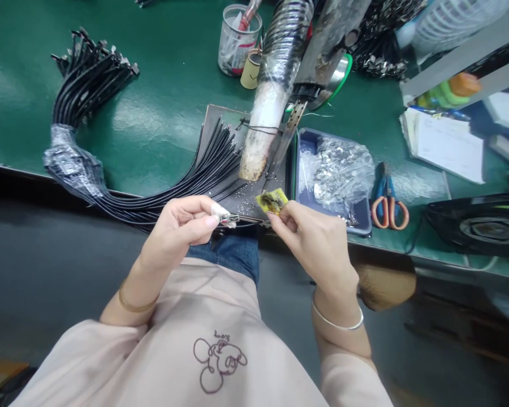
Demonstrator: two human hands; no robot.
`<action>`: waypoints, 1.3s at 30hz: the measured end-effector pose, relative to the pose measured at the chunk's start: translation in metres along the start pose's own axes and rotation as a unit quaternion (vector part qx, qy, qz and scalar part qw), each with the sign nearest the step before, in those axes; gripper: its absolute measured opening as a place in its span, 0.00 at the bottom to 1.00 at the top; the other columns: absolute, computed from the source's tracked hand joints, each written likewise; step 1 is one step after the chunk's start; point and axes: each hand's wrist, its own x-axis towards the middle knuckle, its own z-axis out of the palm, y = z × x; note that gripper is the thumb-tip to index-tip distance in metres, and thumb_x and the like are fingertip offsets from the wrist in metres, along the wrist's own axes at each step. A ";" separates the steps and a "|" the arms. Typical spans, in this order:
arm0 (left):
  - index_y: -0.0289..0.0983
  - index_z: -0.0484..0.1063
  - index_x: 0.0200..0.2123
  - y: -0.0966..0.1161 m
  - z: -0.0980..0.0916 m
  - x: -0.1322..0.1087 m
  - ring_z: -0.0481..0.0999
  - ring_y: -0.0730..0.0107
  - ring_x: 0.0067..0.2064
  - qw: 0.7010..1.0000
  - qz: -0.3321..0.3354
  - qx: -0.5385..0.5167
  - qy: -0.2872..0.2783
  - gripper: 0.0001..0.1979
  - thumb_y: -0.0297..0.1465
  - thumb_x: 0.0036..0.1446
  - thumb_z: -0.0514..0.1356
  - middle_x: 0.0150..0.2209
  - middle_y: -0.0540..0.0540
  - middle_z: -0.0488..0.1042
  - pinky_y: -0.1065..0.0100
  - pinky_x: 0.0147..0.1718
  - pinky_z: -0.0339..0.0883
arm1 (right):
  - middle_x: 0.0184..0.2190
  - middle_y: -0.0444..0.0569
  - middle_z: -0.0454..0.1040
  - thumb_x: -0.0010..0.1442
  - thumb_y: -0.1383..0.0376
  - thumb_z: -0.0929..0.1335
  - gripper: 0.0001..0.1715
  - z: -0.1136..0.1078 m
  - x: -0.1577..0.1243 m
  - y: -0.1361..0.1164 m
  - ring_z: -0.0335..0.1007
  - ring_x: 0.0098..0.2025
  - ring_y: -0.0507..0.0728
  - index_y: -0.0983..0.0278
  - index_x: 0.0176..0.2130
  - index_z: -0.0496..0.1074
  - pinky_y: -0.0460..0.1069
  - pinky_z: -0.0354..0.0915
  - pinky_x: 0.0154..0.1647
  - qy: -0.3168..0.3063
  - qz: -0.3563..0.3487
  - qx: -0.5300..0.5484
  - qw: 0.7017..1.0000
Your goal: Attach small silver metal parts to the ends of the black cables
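Observation:
Between thumb and forefinger, my left hand [186,223] pinches a small metal connector [229,218] just past the table's front edge; a white wrap covers a fingertip there. Close on its right, my right hand [307,232] is closed on a yellow sponge [272,200] with dark, blackened stains. A small gap separates sponge and connector. Behind both hands, a bundle of black cables [203,167] fans out over a dark board [254,198] sprinkled with tiny silvery bits. Whether the connector is joined to one of these cables is hidden by my left hand.
A taped exhaust hose [265,113] and a metal-tipped tool on a stand [290,127] hang over the board. Right of them are a blue tray [367,223] with bagged metal parts, orange-handled scissors [388,206] and a black fan-like device [483,223]. A clear cup [237,45] stands behind.

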 end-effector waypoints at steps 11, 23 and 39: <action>0.38 0.83 0.28 0.002 -0.001 0.002 0.46 0.84 0.18 1.000 -0.001 -0.004 -0.009 0.02 0.28 0.52 0.69 0.15 0.57 0.55 0.76 0.17 0.40 | 0.17 0.35 0.62 0.63 0.63 0.70 0.19 -0.001 0.005 -0.003 0.55 0.18 0.45 0.61 0.24 0.62 0.42 0.52 0.21 0.001 0.105 0.197 0.975; 0.34 0.78 0.28 -0.007 0.018 0.019 0.52 0.82 0.20 0.991 0.004 0.132 -0.004 0.04 0.30 0.51 0.66 0.19 0.55 0.64 0.74 0.20 0.49 | 0.17 0.38 0.63 0.67 0.61 0.66 0.20 0.007 -0.002 0.001 0.57 0.18 0.47 0.61 0.24 0.61 0.45 0.50 0.22 -0.006 0.029 0.011 0.999; 0.34 0.69 0.25 -0.037 0.032 0.044 0.51 0.80 0.22 0.972 0.017 0.232 0.019 0.09 0.32 0.54 0.59 0.19 0.56 0.55 0.74 0.22 0.47 | 0.36 0.45 0.83 0.64 0.70 0.70 0.06 0.035 -0.021 -0.010 0.83 0.36 0.54 0.60 0.41 0.73 0.48 0.78 0.38 0.220 0.124 0.236 0.938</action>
